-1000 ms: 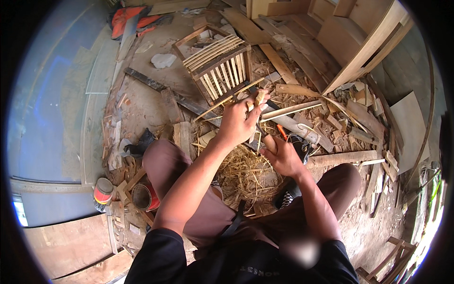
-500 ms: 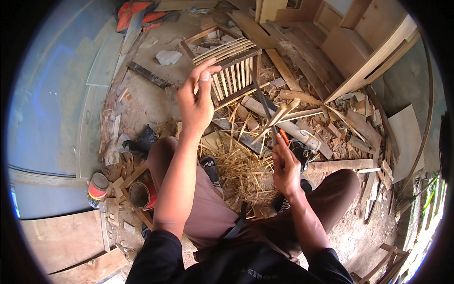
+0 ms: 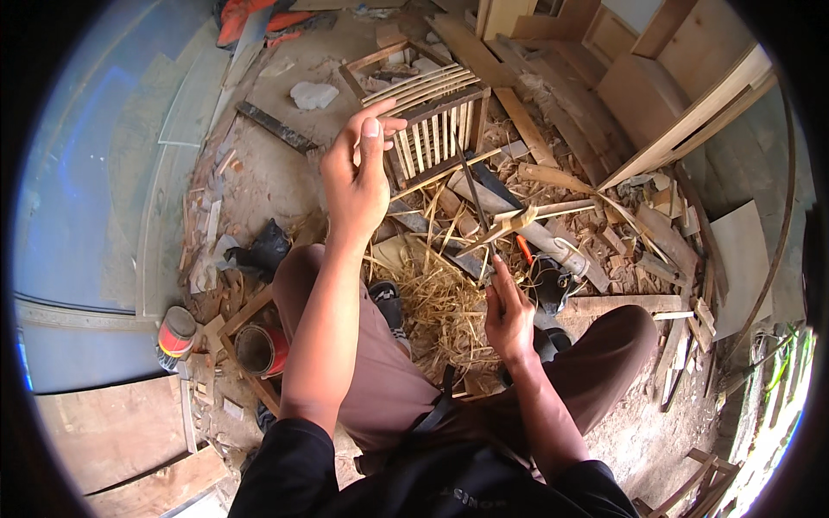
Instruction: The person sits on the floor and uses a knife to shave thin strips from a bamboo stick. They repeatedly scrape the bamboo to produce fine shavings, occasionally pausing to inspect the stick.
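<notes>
I sit on the ground with my knees apart. My left hand (image 3: pixel 356 177) is raised in front of a small slatted bamboo frame (image 3: pixel 432 121), thumb pressed to the fingertips in a pinch; I cannot make out what is between them. My right hand (image 3: pixel 509 315) is low between my knees, over a heap of straw-like shavings (image 3: pixel 436 302). It grips a thin dark strip (image 3: pixel 475 207) that slants up toward the frame. An orange-handled tool (image 3: pixel 524 250) lies just beyond the right fingers, among split bamboo sticks (image 3: pixel 527 216).
Two red tins (image 3: pixel 177 332) (image 3: pixel 259 350) stand at my left knee, with a black rag (image 3: pixel 259 250) behind them. Planks and boards (image 3: pixel 682 104) pile up at the right and far side. A blue sheet (image 3: pixel 78 190) covers the left. A white lump (image 3: pixel 313 93) lies far left.
My left hand left the stick pile, rose and swung left to the slatted frame. My right hand dropped lower and nearer to me, between my knees.
</notes>
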{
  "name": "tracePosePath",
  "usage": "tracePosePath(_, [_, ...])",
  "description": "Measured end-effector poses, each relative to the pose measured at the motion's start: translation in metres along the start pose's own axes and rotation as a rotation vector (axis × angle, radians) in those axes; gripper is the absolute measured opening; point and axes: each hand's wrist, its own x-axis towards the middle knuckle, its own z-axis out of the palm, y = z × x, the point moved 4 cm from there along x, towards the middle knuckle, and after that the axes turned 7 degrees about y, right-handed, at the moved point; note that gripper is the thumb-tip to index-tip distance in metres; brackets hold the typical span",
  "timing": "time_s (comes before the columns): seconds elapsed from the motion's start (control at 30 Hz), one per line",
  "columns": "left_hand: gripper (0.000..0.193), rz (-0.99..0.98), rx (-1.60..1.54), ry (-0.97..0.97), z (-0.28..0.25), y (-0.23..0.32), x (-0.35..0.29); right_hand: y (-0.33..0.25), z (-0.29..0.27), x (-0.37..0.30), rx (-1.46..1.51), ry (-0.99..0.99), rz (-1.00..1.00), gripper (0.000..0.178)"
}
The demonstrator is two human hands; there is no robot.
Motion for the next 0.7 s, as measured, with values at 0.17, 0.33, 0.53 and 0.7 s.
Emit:
tracePosePath(0.17, [0.051, 0.004, -0.012, 0.001, 0.001, 0.006, -0.002, -0.031, -0.031, 0.017, 0.015, 0.109, -0.052, 0.054])
tracePosePath(0.33, [0.052, -0.008, -0.009, 0.011, -0.002, 0.006, 0.0, -0.042, -0.032, 0.012, 0.02, 0.106, -0.003, 0.055])
tracePosePath(0.53, [0.052, -0.073, -0.046, 0.017, 0.007, -0.004, 0.005, 0.001, -0.001, 0.001, -0.006, -0.008, 0.085, 0.055])
tracePosePath(0.7, [0.056, -0.113, -0.054, 0.034, 0.006, -0.007, 0.004, -0.016, -0.018, 0.011, -0.017, 0.01, 0.082, 0.053])
